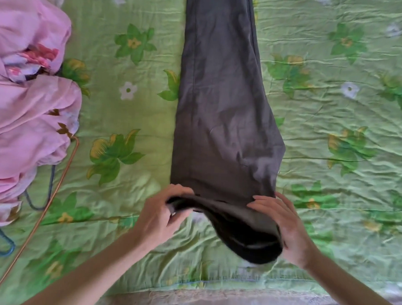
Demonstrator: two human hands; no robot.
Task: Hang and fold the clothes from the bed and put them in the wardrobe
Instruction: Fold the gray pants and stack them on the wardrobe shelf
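Dark grey trousers [223, 102] lie lengthwise down the middle of the bed, legs stacked and running away from me. Their waist end is lifted off the cover near the front edge. My left hand [162, 217] grips the left corner of the waistband, fingers curled over the cloth. On the right side of the waist, my right hand [284, 223] holds the fabric with its fingers on top and its palm against the hanging fold.
A green floral bedcover [335, 112] covers the bed. A pile of pink clothes [24, 112] lies at the left. A copper-coloured hanger [53, 187] and blue hangers [7, 247] lie beside it. The bed's front edge [212, 298] runs along the bottom.
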